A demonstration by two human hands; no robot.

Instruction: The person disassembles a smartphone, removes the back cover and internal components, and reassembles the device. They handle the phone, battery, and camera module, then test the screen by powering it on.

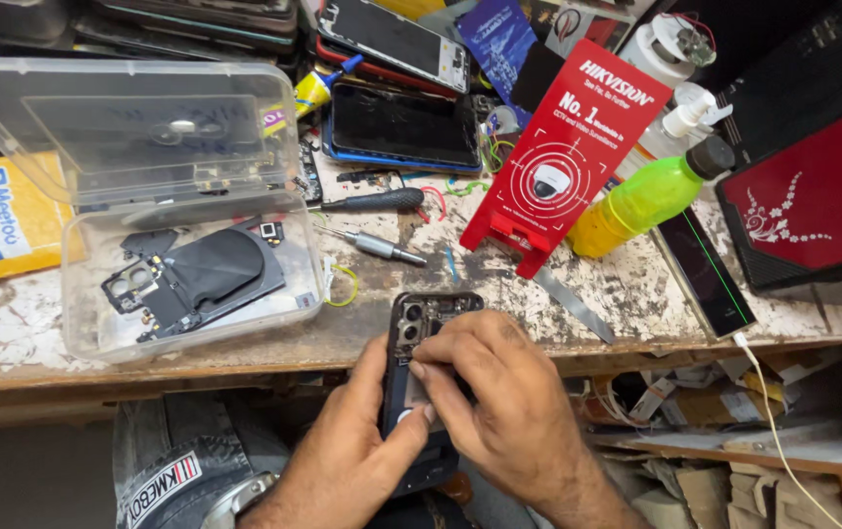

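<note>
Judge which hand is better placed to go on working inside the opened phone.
Right, probably. The right hand has its fingertips inside the opened phone, while the left hand cradles the phone from below with its thumb on the edge, steadying it.

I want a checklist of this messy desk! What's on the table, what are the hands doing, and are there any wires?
Surface: wooden workbench, white paint badly chipped.
Job's things: opened phone with its back off, camera end up, held over the bench edge.
Clutter: clear plastic box holding dark phone parts, lid open; two screwdrivers; green-and-yellow bottle; red card stand; several phones at the back.
Hands: left hand cradles the opened phone; right hand presses fingertips on its inside.
Cables: white cable hanging off the bench at right.
Surroundings: shelf of paper scraps below; red-and-black case at right.
</note>
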